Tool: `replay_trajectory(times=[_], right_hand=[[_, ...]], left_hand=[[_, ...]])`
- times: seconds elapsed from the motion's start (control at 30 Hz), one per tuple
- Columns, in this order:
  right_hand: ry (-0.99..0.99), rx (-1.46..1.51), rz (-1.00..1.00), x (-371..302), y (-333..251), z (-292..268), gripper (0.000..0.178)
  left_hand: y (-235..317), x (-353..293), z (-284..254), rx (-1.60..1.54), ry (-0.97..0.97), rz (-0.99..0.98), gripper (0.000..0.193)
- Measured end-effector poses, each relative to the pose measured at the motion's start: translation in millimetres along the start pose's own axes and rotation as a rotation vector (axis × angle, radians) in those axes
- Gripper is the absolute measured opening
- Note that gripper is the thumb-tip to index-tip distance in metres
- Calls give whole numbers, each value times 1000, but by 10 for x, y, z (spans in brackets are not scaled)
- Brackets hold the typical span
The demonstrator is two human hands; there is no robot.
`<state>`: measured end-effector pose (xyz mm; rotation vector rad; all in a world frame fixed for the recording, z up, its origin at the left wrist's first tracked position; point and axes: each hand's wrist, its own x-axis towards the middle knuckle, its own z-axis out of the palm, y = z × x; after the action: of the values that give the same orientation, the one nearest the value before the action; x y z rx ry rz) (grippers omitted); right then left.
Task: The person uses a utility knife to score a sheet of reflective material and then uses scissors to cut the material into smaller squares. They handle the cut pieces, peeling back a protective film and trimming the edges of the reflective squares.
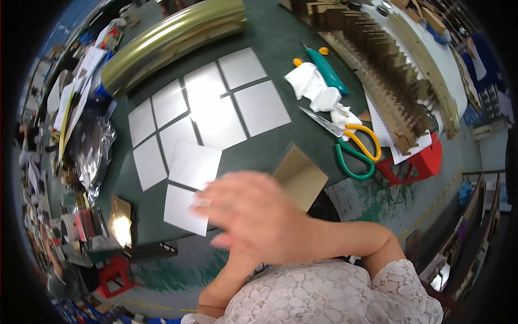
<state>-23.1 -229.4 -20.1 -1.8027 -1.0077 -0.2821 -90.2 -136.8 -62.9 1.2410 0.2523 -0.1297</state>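
Note:
Blurred by motion, my right hand (pixel 259 213) reaches leftward over the table's near edge. Its fingertips lie over the nearest of several pale, shiny square sheets (pixel 183 210); whether they grip anything is unclear. My left forearm (pixel 226 278) rises from below and passes under the right hand, which hides the left hand's fingers. Two rows of the sheets (pixel 261 108) lie flat farther off, one of them bright with glare. Beside my right wrist rests a gold, mirror-like sheet (pixel 302 175), partly covered by the hand. Scissors (pixel 345 135) with yellow and green handles lie to its right.
A gold film roll (pixel 172 43) lies at the back. Near the teal-handled tool (pixel 326 70) is crumpled white tissue (pixel 307 81). A slotted brown rack (pixel 377 75) stands at right, above a red stool (pixel 418 164). Clear plastic wrap (pixel 94 143) and a person (pixel 67 281) are at left.

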Motion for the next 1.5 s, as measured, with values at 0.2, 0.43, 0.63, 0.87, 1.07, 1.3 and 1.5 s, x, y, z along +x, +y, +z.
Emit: replay_trajectory(times=[0.2, 0.43, 0.63, 0.87, 1.07, 1.3, 1.5], right_hand=[[-120, -196, -10, 63, 158, -72, 47], [-48, -504, 157, 84, 744, -473, 39], [130, -692, 186, 32, 737, -737, 39], [100, -355, 74, -105, 244, -172, 46], [177, -550, 209, -134, 524, -514, 50], [107, 532, 626, -351, 532, -795, 47], [69, 844, 713, -536, 292, -700, 48]], left_hand=[[51, -69, 19, -108, 76, 51, 29], [113, -135, -207, -55, -157, -56, 30], [99, -5, -122, -167, -44, -158, 26], [57, -16, 61, 22, -37, 20, 37], [366, -225, 203, 53, 7, -69, 42], [465, -204, 68, -6, 49, -75, 41], [501, -113, 155, -25, 37, 13, 45]])
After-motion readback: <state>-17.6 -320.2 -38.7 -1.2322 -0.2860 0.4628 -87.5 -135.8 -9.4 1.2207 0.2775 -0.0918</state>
